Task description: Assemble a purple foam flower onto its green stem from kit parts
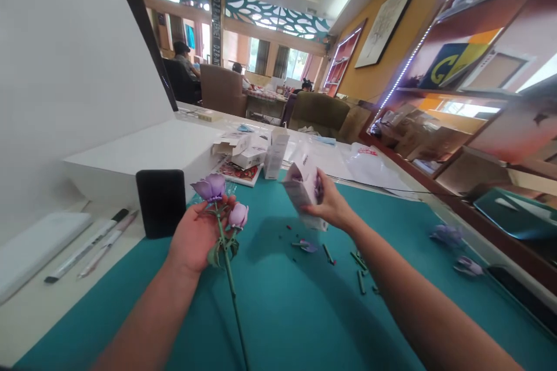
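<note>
My left hand (195,237) is palm up, its fingers curled around the top of an artificial flower (227,258). That flower has an opened purple bloom, a paler bud, green leaves and a long green stem running down toward me. In my right hand (333,203) is a white box (300,188), gripped by its side and tilted above the mat, with an open top and something purple showing. Below the box lie a loose purple petal piece (308,246) and several short green stem pieces (361,281).
A teal mat (278,313) covers the desk. Opened boxes (250,153) and an upright white box (275,153) stand behind it. A black stand (161,203) and pens (93,246) are at left; purple flower parts (467,266) lie at right. People sit in the background.
</note>
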`<state>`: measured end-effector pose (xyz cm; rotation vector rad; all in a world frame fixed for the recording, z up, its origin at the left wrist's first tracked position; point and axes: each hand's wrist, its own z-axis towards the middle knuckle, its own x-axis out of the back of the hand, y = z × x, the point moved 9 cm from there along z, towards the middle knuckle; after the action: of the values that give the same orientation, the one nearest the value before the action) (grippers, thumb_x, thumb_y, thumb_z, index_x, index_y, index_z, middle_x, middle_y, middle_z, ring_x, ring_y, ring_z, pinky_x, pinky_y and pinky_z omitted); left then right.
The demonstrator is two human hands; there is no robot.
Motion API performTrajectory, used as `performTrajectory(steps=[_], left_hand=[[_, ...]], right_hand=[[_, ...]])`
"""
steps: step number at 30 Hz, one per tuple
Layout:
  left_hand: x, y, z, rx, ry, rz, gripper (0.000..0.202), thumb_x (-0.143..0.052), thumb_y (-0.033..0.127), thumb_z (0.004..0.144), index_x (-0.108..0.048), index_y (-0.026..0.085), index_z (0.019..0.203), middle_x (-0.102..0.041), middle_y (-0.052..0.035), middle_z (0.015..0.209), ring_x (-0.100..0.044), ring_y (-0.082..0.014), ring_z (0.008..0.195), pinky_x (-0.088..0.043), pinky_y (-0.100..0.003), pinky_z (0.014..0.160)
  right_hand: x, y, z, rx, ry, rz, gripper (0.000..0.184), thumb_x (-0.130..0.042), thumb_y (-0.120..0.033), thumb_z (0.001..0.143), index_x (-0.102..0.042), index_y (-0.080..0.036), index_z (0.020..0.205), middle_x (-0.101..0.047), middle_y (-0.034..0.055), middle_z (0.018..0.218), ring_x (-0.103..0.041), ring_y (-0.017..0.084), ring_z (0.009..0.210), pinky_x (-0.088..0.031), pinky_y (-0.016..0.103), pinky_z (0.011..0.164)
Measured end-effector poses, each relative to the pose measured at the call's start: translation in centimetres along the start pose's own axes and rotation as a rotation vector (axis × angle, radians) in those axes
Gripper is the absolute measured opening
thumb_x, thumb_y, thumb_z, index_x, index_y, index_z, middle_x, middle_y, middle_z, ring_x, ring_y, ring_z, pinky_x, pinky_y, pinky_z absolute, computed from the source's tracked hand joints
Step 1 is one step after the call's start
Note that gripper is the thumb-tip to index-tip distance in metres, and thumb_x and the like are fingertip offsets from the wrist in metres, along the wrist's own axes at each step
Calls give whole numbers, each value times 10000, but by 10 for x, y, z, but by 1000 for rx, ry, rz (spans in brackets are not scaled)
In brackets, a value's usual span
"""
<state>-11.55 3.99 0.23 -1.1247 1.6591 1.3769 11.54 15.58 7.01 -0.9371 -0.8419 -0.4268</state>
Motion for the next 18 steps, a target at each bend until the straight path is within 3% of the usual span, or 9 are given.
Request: performTrajectory(steps=[2,5,11,18], left_hand=[[-3,-4,-3,8,22,4,267,-367,175,861,-617,103,920,-690,-113,843,-662,-230,655,-581,-381,547],[-8,-9,-6,10,56,13,280,-333,180,887,-605,111,885,-686,-112,817,-670,-241,704,-585,-371,558],[-10,-15,-7,-14,88,47,327,-266,170,915,-587,112,889,-681,-103,747,-669,-262,810,-595,-426,647],[-8,-17,-7,-3,90,123,340,-252,180,921,-583,119,872,-684,-109,761,-673,-261,814,-594,-425,662]], right_hand=[[28,21,-27,-65,-23,-200,1036,-711,-388,615,-181,-139,1470,-442,188,1303,-452,346,1170,-385,444,961],[47,44,-62,-114,-157,-411,1000,-675,-374,623,-206,-123,1469,-492,187,1218,-501,332,1083,-413,426,907],[63,73,-109,-202,-346,-622,970,-647,-335,620,-240,-109,1471,-493,191,1238,-500,321,1074,-403,386,891],[67,94,-132,-250,-407,-704,928,-633,-315,633,-271,-127,1467,-505,198,1250,-500,333,1064,-390,405,864]])
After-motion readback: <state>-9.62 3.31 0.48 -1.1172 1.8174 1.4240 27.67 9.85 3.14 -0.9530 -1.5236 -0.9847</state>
